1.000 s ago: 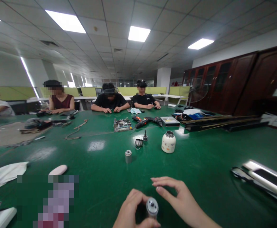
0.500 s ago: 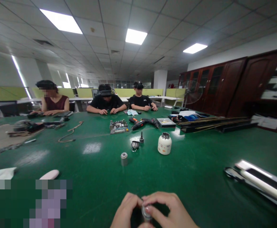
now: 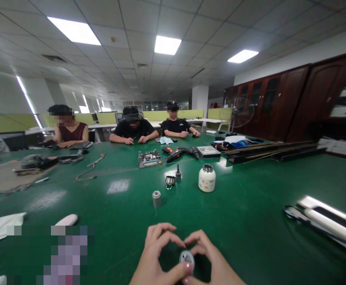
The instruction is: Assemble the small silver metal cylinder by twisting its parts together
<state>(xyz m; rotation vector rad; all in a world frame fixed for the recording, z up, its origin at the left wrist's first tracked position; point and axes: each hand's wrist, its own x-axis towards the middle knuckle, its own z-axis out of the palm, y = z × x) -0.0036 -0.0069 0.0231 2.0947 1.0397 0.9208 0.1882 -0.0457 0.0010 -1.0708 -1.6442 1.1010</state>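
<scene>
Metal cylinder [image 3: 186, 256] lies between my left hand [image 3: 149, 259] and right hand [image 3: 218, 264], both equally near. Long axis roughly upright; left thumb overlaps near rim, index fingertips almost meeting beyond. Whether fingers clamp it, cannot tell.

Left hand [image 3: 153, 259], right hand [image 3: 216, 259], fingers [image 3: 170, 236] curved inward

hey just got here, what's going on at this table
A person's left hand and right hand curl around a small metal cylinder, the left thumb over its top; how firmly each grips is hard to tell. Further off on the green table stand a similar cylinder and a cream bottle with no lid on. Other people sit at the table too.
</scene>
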